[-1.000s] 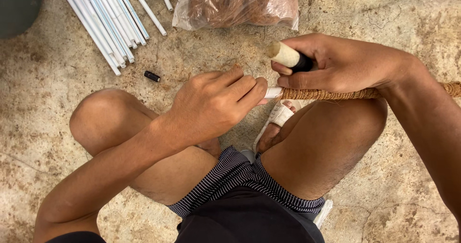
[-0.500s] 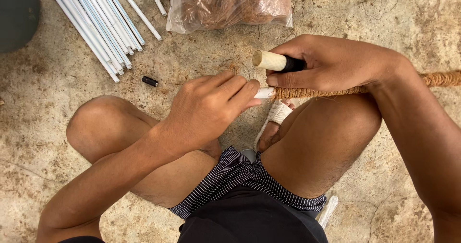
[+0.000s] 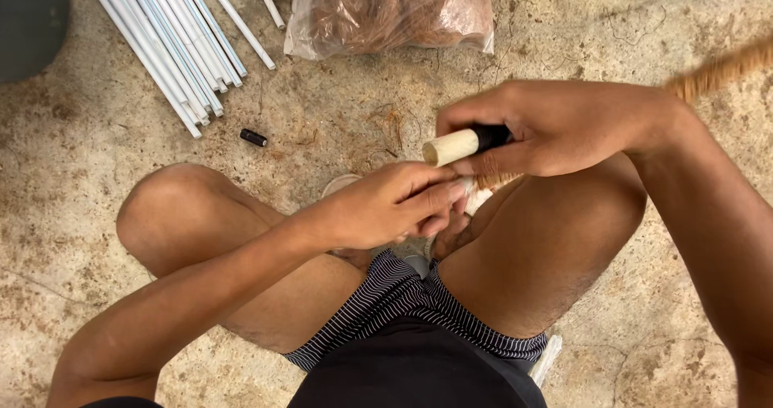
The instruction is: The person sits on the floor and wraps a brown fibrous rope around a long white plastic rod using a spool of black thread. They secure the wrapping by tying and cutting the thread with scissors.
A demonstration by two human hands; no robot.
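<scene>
Rough, stained concrete floor (image 3: 628, 29), cracked and strewn with brown fibres. Right hand (image 3: 555, 126) is closed around a pale wooden handle with black grip (image 3: 463, 144) and a coir-wrapped rod (image 3: 717, 71), above the knees. Left hand (image 3: 386, 207) pinches the rod's end. White plastic pipes (image 3: 161, 29), small black cap (image 3: 253, 137) and clear bag of brown fibre (image 3: 386, 9) lie toward the floor's far edge.

A bundle of thin white plastic pipes (image 3: 165, 41) lies on the rough concrete floor (image 3: 80, 174) at the far left. To its right lies a clear plastic bag of brown fibre (image 3: 390, 9). A small black cylindrical cap (image 3: 253, 137) lies between the pipes and the person's left knee (image 3: 173, 207).
</scene>
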